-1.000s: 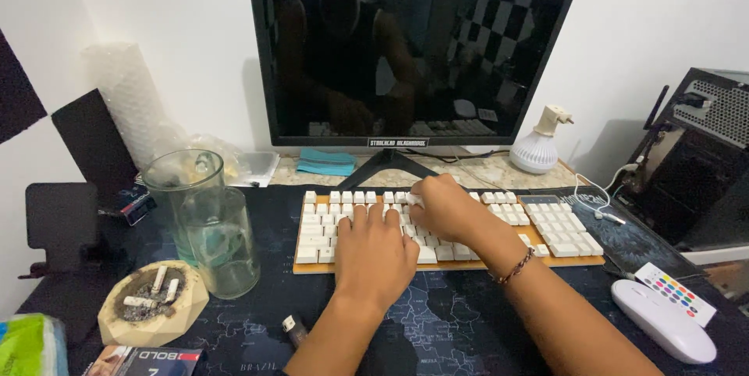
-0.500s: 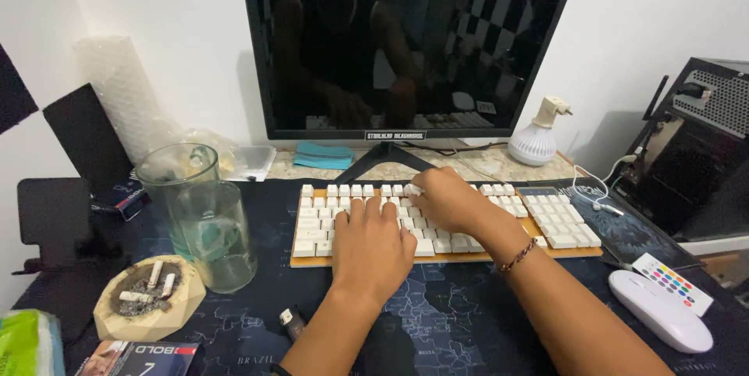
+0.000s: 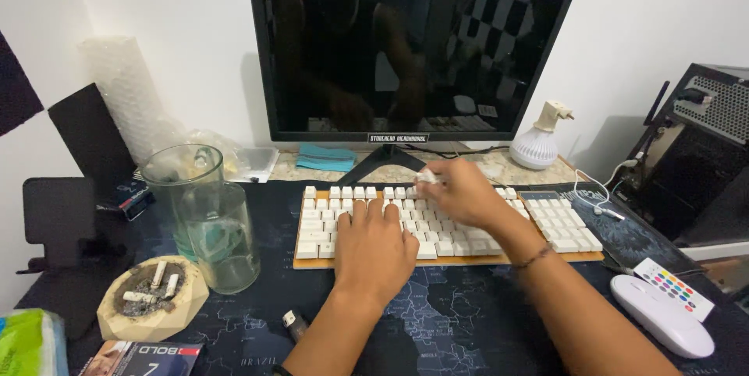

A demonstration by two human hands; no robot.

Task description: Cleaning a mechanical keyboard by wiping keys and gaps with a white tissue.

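One dark monitor (image 3: 406,44) fills the upper middle of the frame; its screen is off and shows only dim reflections, and its top edge is cut off. One dark desk mat (image 3: 460,321) printed with a map covers the lower half. At the right edge, one black computer case (image 3: 698,154) is partly cut off.

One white keyboard (image 3: 546,224) on a wooden base lies across the middle of the frame, on the mat below the monitor. Its middle keys are hidden under two hands. The left hand (image 3: 374,247) lies flat and relaxed on the keys at centre, fingers spread, gripping nothing. The right hand (image 3: 460,193) sits just above and right of it at the keyboard's top row, fingers pinched on one small white keycap (image 3: 427,177); the piece is small and half covered by the fingertips, so its shape is hard to make out.

At left stand two clear glass vessels, a taller jar (image 3: 181,181) behind a glass (image 3: 222,239), overlapping so their edges blur together. One white lamp bulb (image 3: 537,146) stands right of the monitor's foot. One white mouse (image 3: 662,317) lies lower right, with one white remote (image 3: 675,289) bearing coloured buttons just beside it. One faceted ashtray (image 3: 152,302) at lower left holds three cigarette butts.
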